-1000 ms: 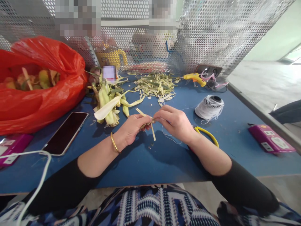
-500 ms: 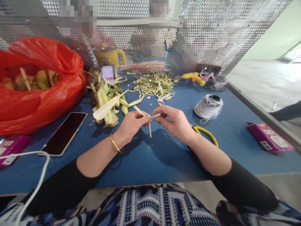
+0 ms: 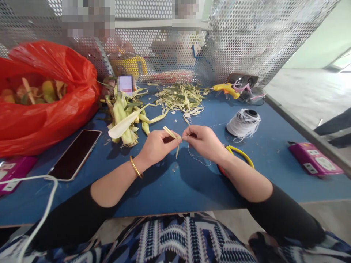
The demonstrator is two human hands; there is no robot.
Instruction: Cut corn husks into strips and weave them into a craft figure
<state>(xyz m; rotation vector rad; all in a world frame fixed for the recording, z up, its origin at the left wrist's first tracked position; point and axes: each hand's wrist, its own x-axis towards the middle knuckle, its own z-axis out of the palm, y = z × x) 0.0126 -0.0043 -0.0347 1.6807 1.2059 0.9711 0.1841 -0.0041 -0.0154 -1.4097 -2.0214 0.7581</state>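
Low over the blue table, my left hand pinches a narrow, pale corn husk strip between thumb and fingers. One end of the strip sticks up past the thumb, and a thin piece hangs below the fingertips. My right hand is closed in a pinch right beside the left fingertips; what it grips is too small to make out. A loose white thread curls on the table under the right hand. Partly covered by my right forearm are pliers with yellow and red handles. The white thread spool stands farther right.
Corn husks lie behind my left hand, shredded husk strips at the back. A red plastic bag and a phone are at left. At right are a yellow glue gun, glasses and a purple power strip.
My left hand has shifted slightly right, bringing the husk strip with it. The pale piece between my right fingers hardly shows now. Behind the table's right edge, a person's dark-clothed leg has moved.
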